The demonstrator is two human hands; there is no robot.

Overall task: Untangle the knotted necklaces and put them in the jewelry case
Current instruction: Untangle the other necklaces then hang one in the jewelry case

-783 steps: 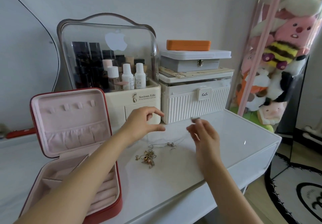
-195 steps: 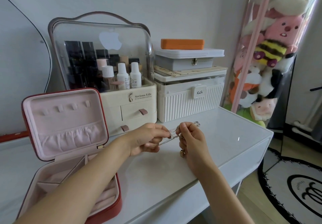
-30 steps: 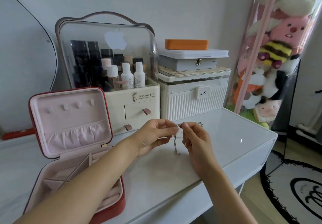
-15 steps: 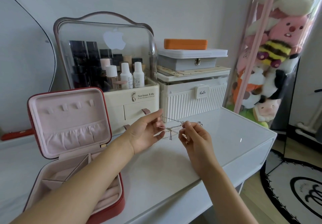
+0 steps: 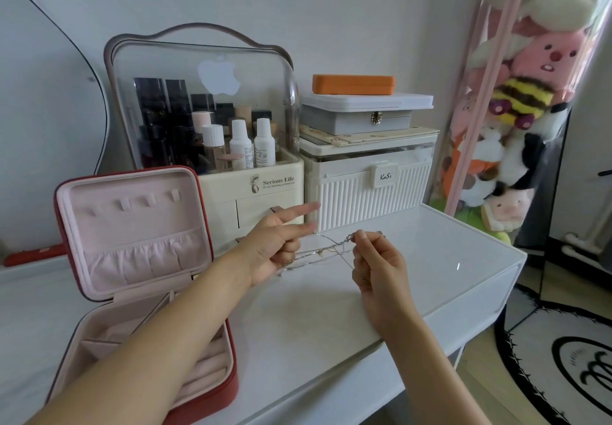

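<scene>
Hands (image 5: 275,249) farther apart | necklaces (image 5: 323,252) stretched; thin silver strands crossing

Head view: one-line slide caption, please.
Both hands, left hand and right hand, stretch tangled necklaces beside the open jewelry case.

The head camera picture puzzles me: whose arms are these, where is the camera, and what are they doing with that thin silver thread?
No machine here: a person wears a camera on the head, so you look down along their own two arms. The left hand and the right hand hold silver necklace chains stretched between them above the white table. The right hand's fingers pinch the chains at a crossing; the left hand has two fingers straight out, with strands running into its curled ones. At the left lies an open red jewelry case with a pink lining; no chain shows in it. Behind stand a clear cosmetics organizer and a ribbed white box.
</scene>
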